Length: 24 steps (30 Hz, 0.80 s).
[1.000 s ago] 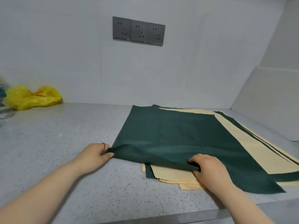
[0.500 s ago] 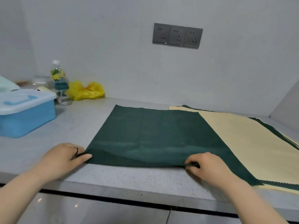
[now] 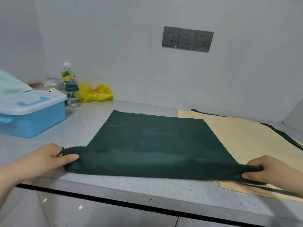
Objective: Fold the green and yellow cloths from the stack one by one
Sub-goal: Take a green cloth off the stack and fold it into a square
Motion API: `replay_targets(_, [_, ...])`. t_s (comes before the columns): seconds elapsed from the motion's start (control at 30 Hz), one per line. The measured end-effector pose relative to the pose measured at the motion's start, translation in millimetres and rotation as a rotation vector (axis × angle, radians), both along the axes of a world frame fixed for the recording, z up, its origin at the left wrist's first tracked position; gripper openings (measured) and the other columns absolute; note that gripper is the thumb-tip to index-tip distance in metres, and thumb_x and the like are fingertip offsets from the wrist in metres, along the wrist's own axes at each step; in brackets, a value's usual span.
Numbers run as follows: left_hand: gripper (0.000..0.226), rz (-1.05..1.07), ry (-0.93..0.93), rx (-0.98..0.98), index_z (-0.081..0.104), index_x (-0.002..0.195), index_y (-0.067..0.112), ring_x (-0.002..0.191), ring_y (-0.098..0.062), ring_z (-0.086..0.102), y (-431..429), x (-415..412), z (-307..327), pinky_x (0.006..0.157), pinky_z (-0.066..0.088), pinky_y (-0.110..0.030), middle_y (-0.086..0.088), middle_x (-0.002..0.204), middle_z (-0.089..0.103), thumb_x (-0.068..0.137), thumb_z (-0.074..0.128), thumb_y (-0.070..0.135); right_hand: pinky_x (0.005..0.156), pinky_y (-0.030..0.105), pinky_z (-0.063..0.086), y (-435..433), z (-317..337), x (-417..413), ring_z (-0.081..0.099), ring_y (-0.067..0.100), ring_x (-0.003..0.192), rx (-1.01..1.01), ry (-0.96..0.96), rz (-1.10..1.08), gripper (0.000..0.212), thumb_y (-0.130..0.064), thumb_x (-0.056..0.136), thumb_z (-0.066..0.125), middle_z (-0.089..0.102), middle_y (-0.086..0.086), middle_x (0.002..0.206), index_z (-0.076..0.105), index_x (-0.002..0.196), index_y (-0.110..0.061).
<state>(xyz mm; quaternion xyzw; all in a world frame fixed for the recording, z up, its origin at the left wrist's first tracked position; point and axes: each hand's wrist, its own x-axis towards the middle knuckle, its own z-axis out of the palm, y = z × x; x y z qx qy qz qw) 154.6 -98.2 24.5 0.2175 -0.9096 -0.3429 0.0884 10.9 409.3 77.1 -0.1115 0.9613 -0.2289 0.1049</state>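
Green cloth point(image 3: 152, 141) stretched between hands — left point(image 3: 50, 157), right point(image 3: 270, 171) — corners pinched

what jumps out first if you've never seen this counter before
The dark green cloth spread over the middle of the counter, its near corners pinched by the left hand and the right hand. Next, the pale yellow cloth topping the stack at right, and the blue lidded box at far left.

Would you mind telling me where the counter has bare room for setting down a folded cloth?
Bare counter lies between the blue box and the green cloth, and behind that cloth toward the wall. The front strip is narrow. The right side is covered by the stack; the back-left corner is crowded with a bottle and yellow bag.
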Motion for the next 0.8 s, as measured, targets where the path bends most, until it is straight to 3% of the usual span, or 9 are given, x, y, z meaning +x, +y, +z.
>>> replay_targets(0.1, [0.04, 0.01, 0.119, 0.092, 0.06, 0.073, 0.009, 0.068, -0.021, 0.05, -1, -9, 7, 0.072, 0.035, -0.031, -0.009, 0.068, 0.052, 0.067, 0.073, 0.046, 0.065, 0.032, 0.047, 12, 6, -17, 0.062, 0.019, 0.061, -0.177, 0.004, -0.085, 0.009, -0.015, 0.076, 0.07, 0.069, 0.01, 0.066, 0.072, 0.07, -0.008])
replay_targets(0.2, [0.037, 0.044, 0.174, 0.044, 0.054, 0.057, 0.003, 0.061, -0.031, 0.053, 5, -34, 7, 0.065, 0.035, -0.032, -0.01, 0.056, 0.051, 0.077, 0.067, 0.031, 0.067, 0.032, 0.049, 1, 0, -34, 0.067, 0.025, 0.075, -0.355, -0.011, -0.189, 0.004, -0.01, 0.078, 0.068, 0.073, 0.005, 0.07, 0.071, 0.075, -0.012])
replay_targets(0.27, [0.045, 0.08, 0.183, 0.011, 0.042, 0.046, 0.009, 0.051, -0.024, 0.044, 9, -55, 4, 0.055, 0.029, -0.031, -0.003, 0.044, 0.044, 0.081, 0.066, 0.022, 0.065, 0.033, 0.049, -12, -7, -45, 0.068, 0.026, 0.078, -0.455, -0.038, -0.24, 0.004, -0.01, 0.079, 0.067, 0.074, 0.003, 0.072, 0.069, 0.081, -0.012])
replay_targets(0.37, [0.044, 0.077, 0.14, -0.046, 0.038, 0.051, 0.012, 0.052, -0.021, 0.036, 11, -84, -2, 0.053, 0.025, -0.031, -0.007, 0.051, 0.038, 0.084, 0.064, 0.023, 0.06, 0.032, 0.048, -33, -13, -59, 0.066, 0.027, 0.073, -0.524, -0.018, -0.331, 0.002, -0.011, 0.081, 0.066, 0.073, 0.007, 0.071, 0.067, 0.081, -0.01])
replay_targets(0.5, [0.05, 0.127, 0.115, -0.163, 0.025, 0.053, 0.015, 0.053, -0.021, 0.031, 6, -114, -7, 0.053, 0.02, -0.032, -0.004, 0.051, 0.03, 0.086, 0.061, 0.026, 0.051, 0.026, 0.039, -55, -22, -80, 0.057, 0.022, 0.059, -0.427, 0.11, -0.368, 0.014, -0.01, 0.085, 0.061, 0.064, 0.006, 0.066, 0.063, 0.072, -0.007])
replay_targets(0.63, [0.037, 0.184, 0.119, -0.204, 0.036, 0.06, 0.015, 0.065, -0.022, 0.044, 1, -135, -11, 0.055, 0.027, -0.031, 0.0, 0.061, 0.045, 0.087, 0.058, 0.027, 0.052, 0.026, 0.036, -68, -31, -103, 0.053, 0.025, 0.059, -0.321, 0.197, -0.384, 0.021, -0.009, 0.085, 0.059, 0.06, 0.008, 0.063, 0.058, 0.065, -0.006])
replay_targets(0.8, [0.04, 0.165, 0.083, -0.282, 0.033, 0.06, 0.014, 0.057, -0.019, 0.039, -6, -153, -13, 0.051, 0.025, -0.029, -0.002, 0.058, 0.043, 0.089, 0.055, 0.03, 0.049, 0.025, 0.031, -77, -41, -123, 0.048, 0.025, 0.061, -0.175, 0.24, -0.42, 0.022, -0.011, 0.086, 0.056, 0.055, 0.008, 0.061, 0.054, 0.064, -0.005])
